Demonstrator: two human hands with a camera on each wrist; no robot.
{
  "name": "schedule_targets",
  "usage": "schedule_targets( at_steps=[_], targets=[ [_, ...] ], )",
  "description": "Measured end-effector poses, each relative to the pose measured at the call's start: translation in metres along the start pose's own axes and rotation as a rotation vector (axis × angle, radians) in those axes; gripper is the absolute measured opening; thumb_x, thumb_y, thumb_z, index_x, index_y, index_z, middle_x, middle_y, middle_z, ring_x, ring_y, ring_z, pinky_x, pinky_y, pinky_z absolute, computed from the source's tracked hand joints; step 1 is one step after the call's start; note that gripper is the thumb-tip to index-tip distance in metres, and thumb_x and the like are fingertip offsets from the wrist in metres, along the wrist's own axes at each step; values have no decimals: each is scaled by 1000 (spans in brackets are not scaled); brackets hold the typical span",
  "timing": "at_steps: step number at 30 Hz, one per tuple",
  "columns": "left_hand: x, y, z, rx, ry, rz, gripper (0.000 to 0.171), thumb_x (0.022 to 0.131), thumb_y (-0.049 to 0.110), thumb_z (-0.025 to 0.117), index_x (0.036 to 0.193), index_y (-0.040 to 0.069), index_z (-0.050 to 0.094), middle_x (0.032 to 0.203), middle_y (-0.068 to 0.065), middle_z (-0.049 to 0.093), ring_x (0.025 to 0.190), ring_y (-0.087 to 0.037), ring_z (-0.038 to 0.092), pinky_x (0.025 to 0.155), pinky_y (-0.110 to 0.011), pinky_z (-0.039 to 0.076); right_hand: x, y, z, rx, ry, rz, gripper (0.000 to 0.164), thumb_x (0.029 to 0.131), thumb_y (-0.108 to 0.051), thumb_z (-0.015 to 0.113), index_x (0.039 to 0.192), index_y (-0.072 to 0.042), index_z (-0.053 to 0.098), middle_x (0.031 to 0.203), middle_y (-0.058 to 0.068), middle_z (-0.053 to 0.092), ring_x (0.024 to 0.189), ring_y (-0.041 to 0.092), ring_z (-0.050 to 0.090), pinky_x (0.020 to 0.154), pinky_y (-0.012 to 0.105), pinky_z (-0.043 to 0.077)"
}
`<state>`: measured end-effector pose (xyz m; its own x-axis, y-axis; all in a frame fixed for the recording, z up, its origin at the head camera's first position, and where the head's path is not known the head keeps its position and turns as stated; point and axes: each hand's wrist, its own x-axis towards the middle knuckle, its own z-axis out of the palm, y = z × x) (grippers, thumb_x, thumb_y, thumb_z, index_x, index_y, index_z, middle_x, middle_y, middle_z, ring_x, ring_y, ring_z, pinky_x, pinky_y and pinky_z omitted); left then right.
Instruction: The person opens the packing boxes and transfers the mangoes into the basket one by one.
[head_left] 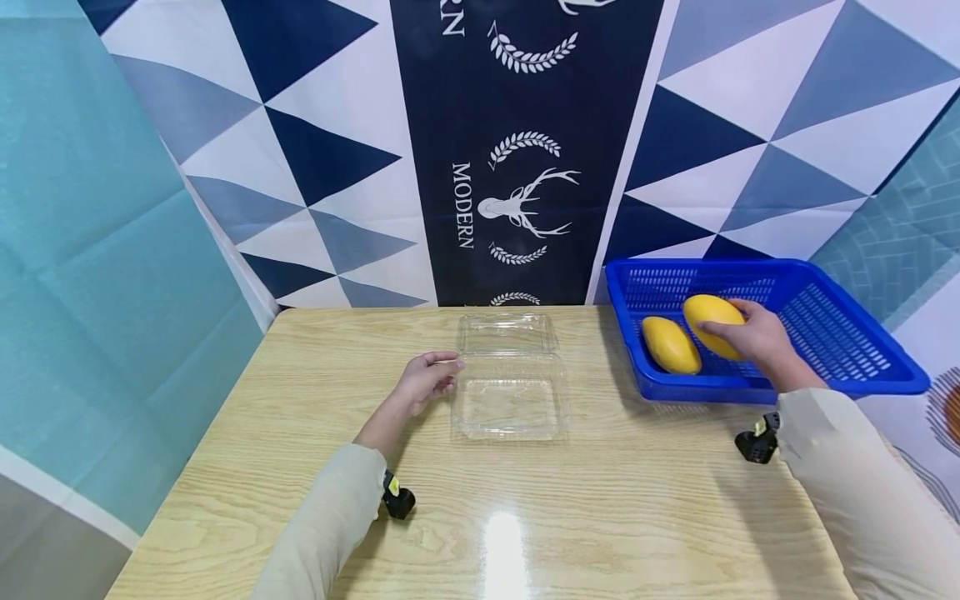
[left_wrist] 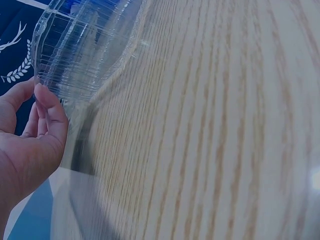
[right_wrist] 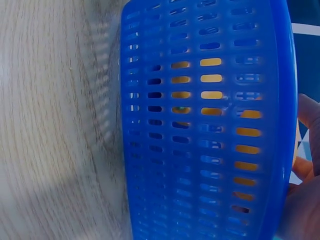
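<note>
A clear plastic clamshell box [head_left: 510, 408] stands on the wooden table with its lid [head_left: 507, 333] folded back toward the wall. My left hand [head_left: 426, 382] is at the box's left rim; in the left wrist view, thumb and fingers pinch the clear edge [left_wrist: 42, 55]. Over at the right, my right hand [head_left: 761, 337] grips a yellow mango [head_left: 708, 321] inside the blue basket [head_left: 885, 387]. A second mango [head_left: 671, 346] lies in the basket to its left. From the right wrist, the basket's slotted wall [right_wrist: 200, 145] hides most of the fruit, and only part of the hand shows.
The wooden table [head_left: 300, 467] reaches back to a patterned cloth wall [head_left: 525, 208]. Teal cloth [head_left: 112, 275] hangs on the left. Beyond the table's right edge, a round brown item [head_left: 952, 408] is partly in view.
</note>
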<state>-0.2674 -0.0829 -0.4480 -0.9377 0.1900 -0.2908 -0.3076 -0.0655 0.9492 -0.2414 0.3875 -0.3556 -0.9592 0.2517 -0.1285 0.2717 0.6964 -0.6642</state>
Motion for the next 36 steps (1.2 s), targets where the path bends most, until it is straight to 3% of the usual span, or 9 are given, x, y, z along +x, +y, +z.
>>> schedule_targets(
  at_steps=[16,24,32,36],
  targets=[
    [-1,-2,-1,4,1,1,37,89,10,63,124,2,54,85,-4,58,57,-7,54,53,-15,46,2,8,0,-49,18,27,96,88,-58,49,146,7,8,137,40,26,109,48,40,86,56,46],
    [-1,-2,-1,-7,0,-2,36,89,10,63,123,3,55,87,-4,59,58,-6,54,53,-15,47,4,12,-2,-53,22,46,98,86,-60,49,145,9,12,134,38,29,105,47,40,75,48,48],
    [-8,9,-2,-13,-64,-21,43,90,9,62,129,0,49,91,-6,58,60,-8,55,56,-16,47,5,12,-5,-74,11,78,97,88,-57,49,144,10,10,134,39,28,104,47,40,78,51,47],
    [-1,3,-4,-24,-52,-15,42,90,10,62,129,1,50,90,-5,59,59,-7,54,54,-16,47,5,12,-5,-81,9,82,97,87,-58,50,144,11,11,134,39,28,104,47,40,77,51,47]
  ],
)
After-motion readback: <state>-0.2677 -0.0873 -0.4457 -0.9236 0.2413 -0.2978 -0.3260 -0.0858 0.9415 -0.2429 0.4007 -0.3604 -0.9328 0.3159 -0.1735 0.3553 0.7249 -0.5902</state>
